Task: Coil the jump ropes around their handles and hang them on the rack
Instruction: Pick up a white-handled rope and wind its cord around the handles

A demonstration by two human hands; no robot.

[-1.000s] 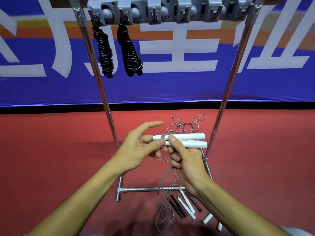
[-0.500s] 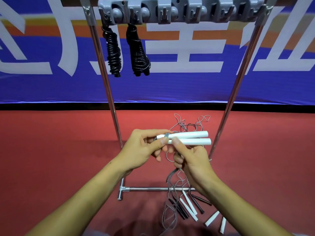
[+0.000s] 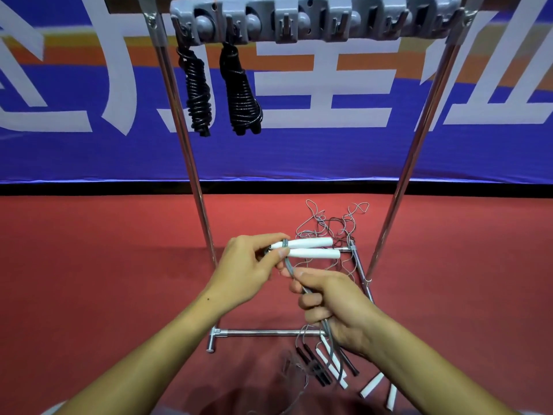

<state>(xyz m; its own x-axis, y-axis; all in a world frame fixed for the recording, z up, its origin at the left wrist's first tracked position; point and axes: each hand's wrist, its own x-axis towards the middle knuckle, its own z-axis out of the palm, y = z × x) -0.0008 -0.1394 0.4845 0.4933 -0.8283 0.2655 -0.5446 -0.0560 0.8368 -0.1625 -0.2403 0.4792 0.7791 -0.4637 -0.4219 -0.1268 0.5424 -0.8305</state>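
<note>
My left hand [image 3: 248,271] pinches the near ends of two white handles [image 3: 311,248] held side by side, pointing right. A grey rope [image 3: 288,266] loops once around those ends and runs down into my right hand [image 3: 335,304], whose fingers curl round it below the handles. The rope's slack trails out under my right hand to the floor. Two coiled black jump ropes [image 3: 220,91] hang from the left hooks of the grey hook rail [image 3: 317,18] atop the rack.
The rack's two chrome posts [image 3: 191,163] rise from a base bar [image 3: 263,333] on the red floor. Loose black and white handles [image 3: 332,365] and tangled thin ropes [image 3: 332,223] lie by the base. A blue banner runs behind.
My right hand let go of the handles and slid down the grey rope, pulling it taut below them. My left hand closed its grip on the handle ends. The view moved closer.
</note>
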